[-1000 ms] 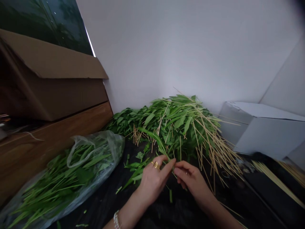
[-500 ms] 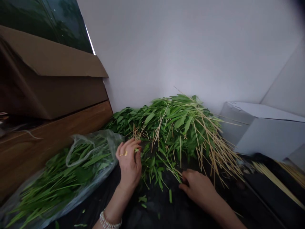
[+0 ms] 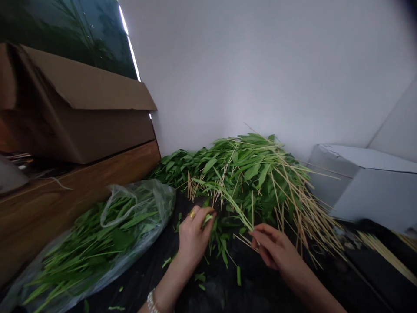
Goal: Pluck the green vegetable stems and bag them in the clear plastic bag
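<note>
My right hand (image 3: 276, 248) pinches the lower ends of a few thin green stems (image 3: 233, 201), which slant up and left toward the pile. My left hand (image 3: 194, 232), with a ring, has its fingers curled round a small bit of green leaf (image 3: 207, 218). Below and between the hands, loose leafy sprigs (image 3: 222, 245) lie on a black sheet (image 3: 254, 289). Behind them a heap of leafy greens (image 3: 241, 163) is stuck through with thin wooden skewers (image 3: 301, 204), many of them jutting out to the right.
At left lies a clear plastic bag (image 3: 163, 195) of long greens. An open cardboard box (image 3: 107, 134) stands on a wooden ledge (image 3: 130, 161). A white box (image 3: 384, 187) sits at right, with more pale skewers (image 3: 387, 254) before it. A white wall (image 3: 244, 65) rises behind.
My left hand has moved right, nearer the middle. The right hand has lifted the green stems off the sheet, and their tips now point up across the heap. The view has shifted slightly.
</note>
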Demonstrator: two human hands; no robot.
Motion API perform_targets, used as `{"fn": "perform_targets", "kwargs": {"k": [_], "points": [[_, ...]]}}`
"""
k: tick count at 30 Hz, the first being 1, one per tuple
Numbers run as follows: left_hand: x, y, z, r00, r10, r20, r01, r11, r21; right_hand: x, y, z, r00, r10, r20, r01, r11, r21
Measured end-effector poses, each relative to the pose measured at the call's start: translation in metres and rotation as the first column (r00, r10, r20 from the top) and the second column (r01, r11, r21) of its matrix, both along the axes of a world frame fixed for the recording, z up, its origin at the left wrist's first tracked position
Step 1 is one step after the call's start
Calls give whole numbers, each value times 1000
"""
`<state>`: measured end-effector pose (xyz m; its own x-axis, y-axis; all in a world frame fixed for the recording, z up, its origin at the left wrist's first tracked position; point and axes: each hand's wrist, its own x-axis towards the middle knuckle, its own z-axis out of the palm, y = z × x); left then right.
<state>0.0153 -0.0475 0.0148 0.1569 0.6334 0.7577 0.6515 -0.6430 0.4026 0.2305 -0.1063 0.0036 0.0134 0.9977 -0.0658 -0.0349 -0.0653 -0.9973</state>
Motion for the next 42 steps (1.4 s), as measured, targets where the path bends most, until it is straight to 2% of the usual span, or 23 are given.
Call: {"fn": "perform_targets", "kwargs": {"k": [4, 8, 20, 28, 31, 34, 38, 42], "points": [[3, 0, -6, 999, -44, -31, 44, 999, 6, 1, 0, -2, 978, 4, -208, -18, 998, -65], [3, 1, -8, 996, -76, -51, 78, 996, 40, 0, 0, -1, 949, -9, -316, -33, 991, -127], [3, 0, -7, 950, -93, -299, 90, 996, -23, -3, -2, -2, 921, 58, -386, -126, 980, -155], [1, 3, -7, 912, -115, -394, 104, 993, -49, -3, 0, -4, 917, 58, -394, -125, 981, -147], [3, 2, -7, 926, -138, -351, 116, 990, -84, -5, 0, -5, 923, 67, -379, -127, 983, -135], [2, 4, -3, 971, -137, -198, 112, 985, -134, -4, 0, -6, 925, 78, -371, -133, 983, -126], [-11, 16, 5, 998, 21, 64, -10, 986, -167, 1, 1, -7, 921, 14, -389, -68, 990, -125], [-19, 21, 9, 987, 113, 115, -93, 983, -160, 6, 2, -6, 902, -4, -432, -48, 993, -109]]}}
